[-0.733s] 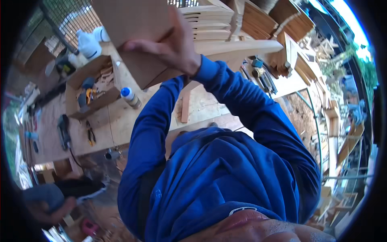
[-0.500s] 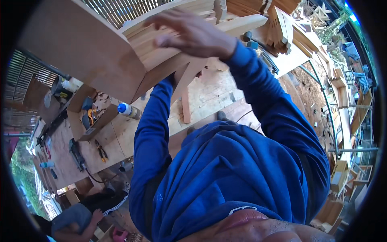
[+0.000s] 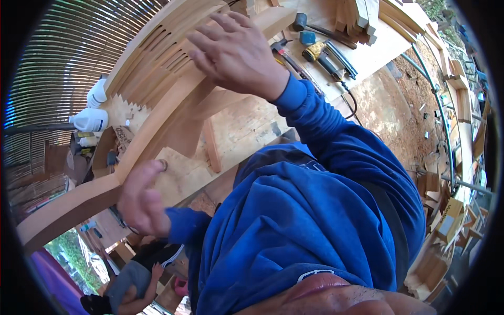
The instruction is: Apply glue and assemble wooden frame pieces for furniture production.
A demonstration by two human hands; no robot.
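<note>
Fingers [image 3: 203, 44] loosely spread, your right hand [image 3: 237, 59] lies over the curved wooden frame [image 3: 157, 118], perhaps steadying it, your uncurled left hand [image 3: 142, 200] by the near edge of the worktop [image 3: 244, 125].

pale tan beam [image 3: 137, 149], plain blue sweatshirt [image 3: 299, 220], white jugs [image 3: 90, 121], yellow-and-black power tool [image 3: 324, 59], brown-striped slat wall [image 3: 79, 52]

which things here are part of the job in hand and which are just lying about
In the work, it seems:
curved wooden frame
left hand, open beside its bend
right hand, above it, contact unclear

Probably just lying about:
black-headed mallet
hammer
yellow-and-black power tool
white plastic jug
</note>
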